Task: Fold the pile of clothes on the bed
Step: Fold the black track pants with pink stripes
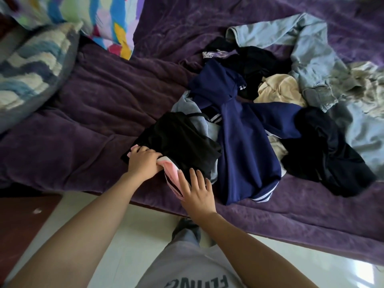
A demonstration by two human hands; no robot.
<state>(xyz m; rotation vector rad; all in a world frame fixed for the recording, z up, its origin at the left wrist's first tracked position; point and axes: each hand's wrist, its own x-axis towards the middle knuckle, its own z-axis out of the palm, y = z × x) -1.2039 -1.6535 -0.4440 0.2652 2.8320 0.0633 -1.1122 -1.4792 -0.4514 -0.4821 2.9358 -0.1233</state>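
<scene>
A loose pile of clothes lies on the purple bedspread (87, 129). Nearest me is a black garment (178, 140) with a pink and white striped hem (172, 177). My left hand (143, 163) is closed around that pink hem at its left end. My right hand (197, 190) rests flat with fingers spread on the hem's lower part and the black cloth. To the right lie a navy jacket (243, 138) with white cuff stripes, another black garment (324, 154), a beige piece (280, 90) and light blue jeans (311, 48).
A blue and white patterned pillow (31, 67) lies at the far left, with a multicoloured cover (112, 23) behind it. A grey-beige garment (365, 84) sits at the right edge. The bed's near edge (270, 233) runs diagonally above white floor tiles (128, 235).
</scene>
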